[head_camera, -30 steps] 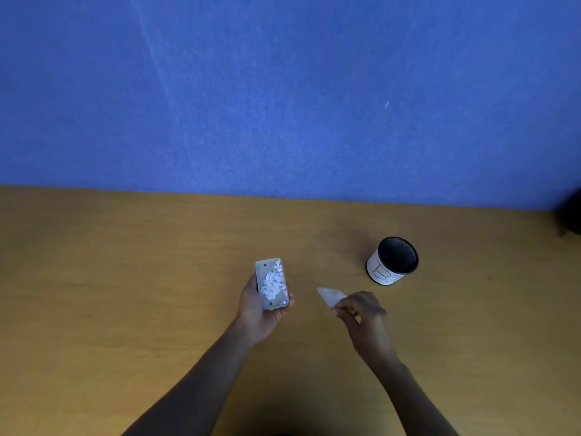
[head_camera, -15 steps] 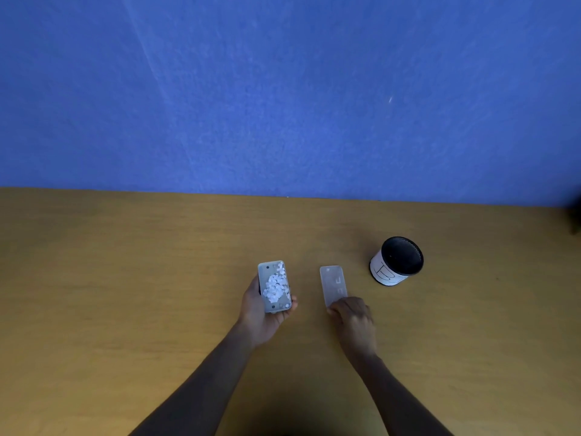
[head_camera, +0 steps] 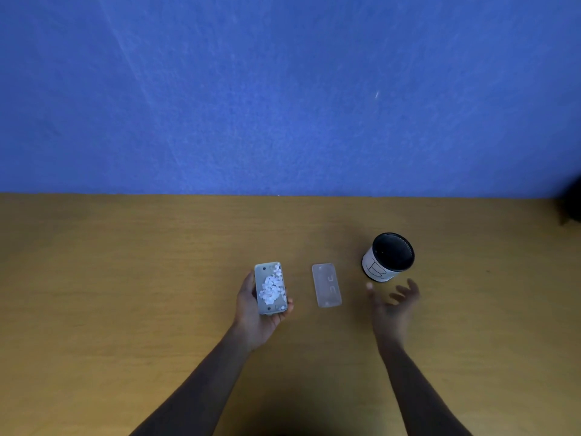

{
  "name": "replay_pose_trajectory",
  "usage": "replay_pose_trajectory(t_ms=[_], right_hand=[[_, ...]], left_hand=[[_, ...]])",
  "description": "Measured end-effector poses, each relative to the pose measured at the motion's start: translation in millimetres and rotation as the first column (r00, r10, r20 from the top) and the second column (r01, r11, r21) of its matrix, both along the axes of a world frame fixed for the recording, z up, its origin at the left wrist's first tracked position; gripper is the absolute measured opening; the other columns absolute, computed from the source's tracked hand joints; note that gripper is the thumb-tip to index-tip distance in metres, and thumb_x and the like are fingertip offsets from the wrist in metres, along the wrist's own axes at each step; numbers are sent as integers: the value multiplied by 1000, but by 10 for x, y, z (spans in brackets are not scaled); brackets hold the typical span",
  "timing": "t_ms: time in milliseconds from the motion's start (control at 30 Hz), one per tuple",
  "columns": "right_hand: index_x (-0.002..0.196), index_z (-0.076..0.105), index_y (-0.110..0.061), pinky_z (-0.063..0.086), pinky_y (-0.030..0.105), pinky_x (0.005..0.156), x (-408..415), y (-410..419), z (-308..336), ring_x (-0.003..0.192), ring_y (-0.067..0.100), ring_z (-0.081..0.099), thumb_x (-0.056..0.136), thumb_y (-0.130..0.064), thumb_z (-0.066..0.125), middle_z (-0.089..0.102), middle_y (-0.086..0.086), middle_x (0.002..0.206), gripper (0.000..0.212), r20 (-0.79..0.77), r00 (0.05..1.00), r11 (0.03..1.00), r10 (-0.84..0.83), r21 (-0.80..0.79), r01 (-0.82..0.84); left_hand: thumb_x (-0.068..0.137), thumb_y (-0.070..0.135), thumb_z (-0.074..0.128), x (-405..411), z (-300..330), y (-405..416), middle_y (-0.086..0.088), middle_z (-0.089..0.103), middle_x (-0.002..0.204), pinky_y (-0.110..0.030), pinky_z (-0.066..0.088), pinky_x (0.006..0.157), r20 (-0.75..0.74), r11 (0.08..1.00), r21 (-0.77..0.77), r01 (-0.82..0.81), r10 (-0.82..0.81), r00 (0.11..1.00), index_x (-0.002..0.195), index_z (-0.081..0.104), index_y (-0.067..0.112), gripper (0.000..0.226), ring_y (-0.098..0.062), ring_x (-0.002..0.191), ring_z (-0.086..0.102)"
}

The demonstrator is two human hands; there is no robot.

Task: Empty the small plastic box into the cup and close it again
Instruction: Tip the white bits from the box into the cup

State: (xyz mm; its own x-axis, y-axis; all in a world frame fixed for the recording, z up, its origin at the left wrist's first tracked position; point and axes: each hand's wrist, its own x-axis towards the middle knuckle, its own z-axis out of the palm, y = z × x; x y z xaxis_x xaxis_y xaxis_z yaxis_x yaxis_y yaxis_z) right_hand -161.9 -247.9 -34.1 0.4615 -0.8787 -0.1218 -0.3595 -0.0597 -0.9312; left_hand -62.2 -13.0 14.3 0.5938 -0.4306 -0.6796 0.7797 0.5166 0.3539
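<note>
Small plastic box [head_camera: 271, 287], lid off and holding a heap of white pieces [head_camera: 271, 286]: lying in the left hand [head_camera: 257, 313], whose fingers are grasping it by its long sides above the wooden desk [head_camera: 125, 278]. Clear lid [head_camera: 326, 285]: lying flat on the desk between box and cup, touching neither. Black-lined white cup [head_camera: 388, 257]: standing upright by the blue wall [head_camera: 283, 89], with the right hand [head_camera: 393, 306] hovering just beside it, fingers released and spread, slightly blurred.

Left hand [head_camera: 256, 313] cupped palm-up in a grip; right hand [head_camera: 394, 306] spread (slightly blurred), empty.
</note>
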Motion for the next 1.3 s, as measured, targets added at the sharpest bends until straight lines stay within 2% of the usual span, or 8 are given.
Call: replay_pose_trajectory(t_ms=[167, 367, 600, 767, 967, 1100, 1200, 1300], right_hand=[[148, 19, -26, 43, 46, 102, 186, -267, 57, 132, 22, 39, 72, -28, 87, 34, 4, 147, 102, -38, 993, 993, 110, 38, -109], [144, 26, -22, 44, 42, 101, 434, -361, 137, 123, 22, 50, 70, -22, 89, 46, 2, 138, 97, 41, 992, 991, 118, 52, -120], [136, 34, -27, 45, 33, 88, 480, -323, 213, 113, 17, 56, 63, -29, 89, 52, -7, 126, 91, 69, 992, 993, 104, 44, -108], [134, 36, -27, 47, 26, 82, 414, 15, 301, 106, 3, 60, 64, -28, 89, 57, -15, 118, 88, 90, 965, 969, 247, 2, -248], [129, 39, -31, 51, 12, 70, 313, 574, 407, 100, -5, 62, 66, -21, 90, 60, -8, 117, 82, 60, 912, 914, 406, -11, -406], [132, 43, -30, 55, 29, 88, 263, 901, 463, 108, 9, 62, 61, -19, 92, 62, -2, 121, 86, 28, 884, 883, 467, -78, -463], [123, 45, -48, 53, 16, 82, 246, 1057, 489, 104, -5, 60, 59, -23, 90, 61, -16, 114, 82, -15, 853, 847, 522, -113, -520], [127, 47, -29, 56, 34, 85, 228, 1161, 473, 110, 9, 61, 61, -30, 88, 61, -11, 119, 78, -71, 818, 811, 570, -110, -575]], left_hand=[[89, 55, 51, -78, 15, 3, -14, 60, 79, -34, 55, 55, 4, 999, -42, 8, -8, 1000, 95, 67, 7, 51, -26, 62, 59], [88, 55, 52, -171, 12, 2, -15, 62, 81, -34, 55, 54, -4, 998, -62, 1, -1, 1000, 97, 67, 7, 51, -25, 64, 60], [88, 55, 52, -131, 50, 12, -14, 60, 80, -33, 54, 54, 15, 998, -53, -20, 20, 1000, 96, 66, 7, 51, -24, 63, 58], [91, 54, 48, -72, 113, 4, -12, 56, 83, -33, 53, 55, 62, 999, -10, -46, 46, 997, 104, 61, 9, 49, -25, 63, 58], [93, 53, 46, 6, 165, 41, -12, 56, 87, -36, 55, 62, 136, 989, -48, -138, 143, 980, 114, 58, 8, 51, -26, 70, 60], [94, 53, 45, 85, 196, 63, -13, 59, 87, -41, 56, 69, 191, 975, -47, -217, 222, 956, 115, 58, 8, 51, -29, 73, 64], [95, 54, 43, 141, 233, 69, -13, 61, 90, -44, 56, 74, 239, 959, -13, -284, 279, 930, 121, 59, 9, 54, -30, 77, 65], [95, 54, 43, 181, 269, 66, -12, 64, 95, -45, 56, 80, 287, 942, -4, -337, 324, 902, 122, 60, 11, 54, -29, 80, 66]])
